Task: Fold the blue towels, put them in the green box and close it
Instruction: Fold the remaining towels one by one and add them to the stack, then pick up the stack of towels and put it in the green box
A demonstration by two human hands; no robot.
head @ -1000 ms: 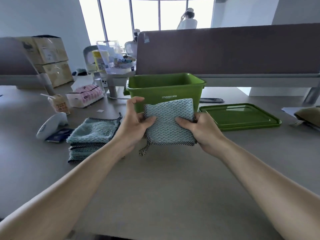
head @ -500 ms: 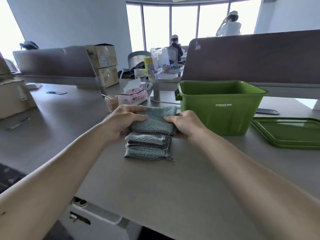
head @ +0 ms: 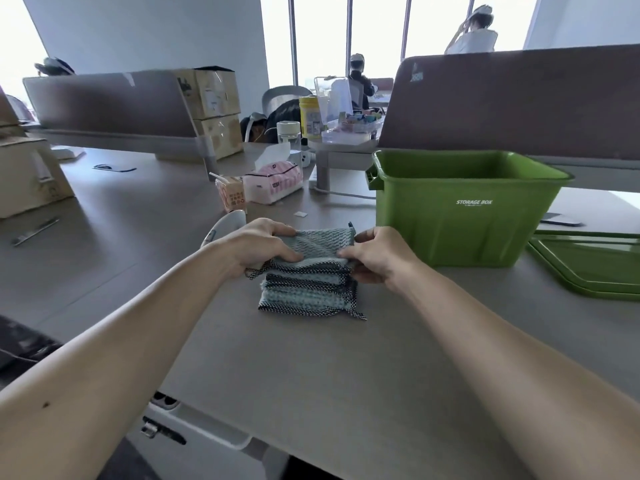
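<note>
A stack of folded blue towels (head: pixel 306 289) with black-and-white checked edges lies on the grey desk. My left hand (head: pixel 258 242) grips the left side of the top towels, thumb on top. My right hand (head: pixel 375 254) pinches the right side of the same towels. The upper towels are slightly lifted off the lower ones. The green box (head: pixel 460 209), marked STORAGE BOX, stands open just right of the stack. Its green lid (head: pixel 588 265) lies flat on the desk further right.
A white device (head: pixel 227 223) sits behind my left hand. A juice carton (head: pixel 232 195) and a pink tissue pack (head: pixel 273 181) stand further back. Brown desk dividers (head: pixel 512 102) close off the rear. Cardboard boxes (head: pixel 31 174) stand at far left; the desk's front edge (head: pixel 221 438) is near.
A second ago I held a single folded towel up in front of the box. I have brought it left onto the stack, and both hands now grip the stack's top towels.
</note>
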